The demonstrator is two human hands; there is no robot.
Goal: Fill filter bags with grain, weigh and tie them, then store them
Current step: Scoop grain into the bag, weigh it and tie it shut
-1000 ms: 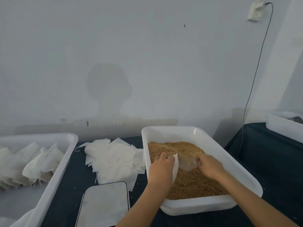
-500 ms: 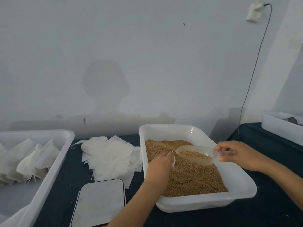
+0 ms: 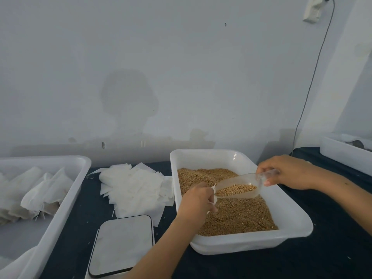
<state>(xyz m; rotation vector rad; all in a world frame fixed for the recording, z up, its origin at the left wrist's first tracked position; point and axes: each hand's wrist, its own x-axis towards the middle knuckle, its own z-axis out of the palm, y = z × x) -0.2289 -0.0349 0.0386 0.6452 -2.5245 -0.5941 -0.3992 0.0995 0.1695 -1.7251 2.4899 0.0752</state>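
Nearest us, our left hand (image 3: pixel 198 200) curls around a filter bag (image 3: pixel 213 195) over the grain (image 3: pixel 231 210) in the tub (image 3: pixel 281 214). Beyond it, our right hand (image 3: pixel 289 172) pinches the scoop (image 3: pixel 239 188) by its handle; half a second ago level, it now tips its mouth against the bag.

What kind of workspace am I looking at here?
Probably a small hand-packing station, not a kitchen: a white tub of grain, a loose pile of empty filter bags and a flat scale share a dark-covered table against a bare wall.
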